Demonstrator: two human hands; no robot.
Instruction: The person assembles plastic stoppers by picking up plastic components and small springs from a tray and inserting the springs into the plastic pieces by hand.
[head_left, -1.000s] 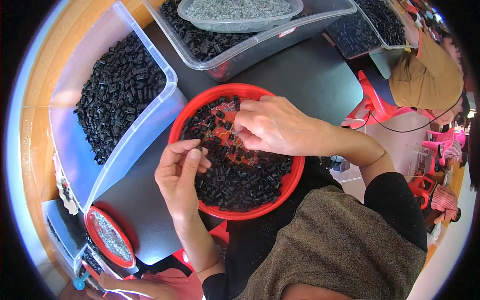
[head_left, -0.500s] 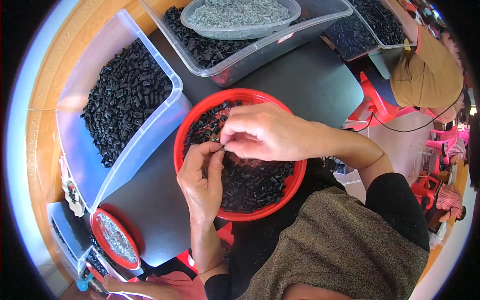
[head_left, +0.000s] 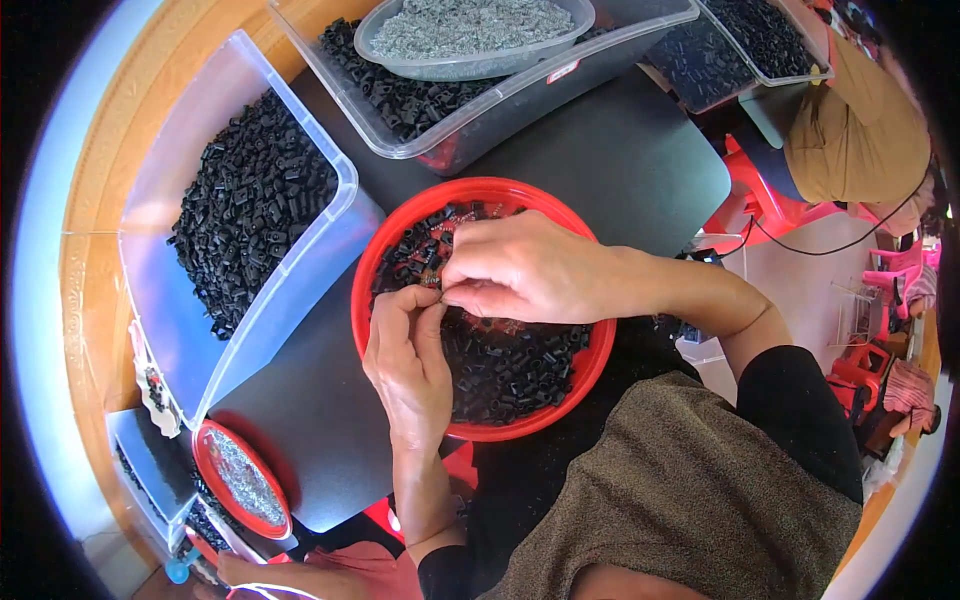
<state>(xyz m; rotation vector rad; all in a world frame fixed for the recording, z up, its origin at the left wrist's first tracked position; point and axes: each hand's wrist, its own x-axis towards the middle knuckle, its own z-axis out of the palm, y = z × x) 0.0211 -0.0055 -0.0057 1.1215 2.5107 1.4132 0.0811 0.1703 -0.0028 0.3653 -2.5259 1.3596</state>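
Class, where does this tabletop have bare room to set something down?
Tabletop between top bin and red basin, rightward to its edge; also between left bin, basin and small red bowl. Crowded: the basin, with black parts below left hand and right hand.

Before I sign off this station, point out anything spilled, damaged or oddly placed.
One mild oddity: the clear bowl of silvery pieces sits inside the far clear bin, over loose black parts, where the two could mix. Nothing else stands out.
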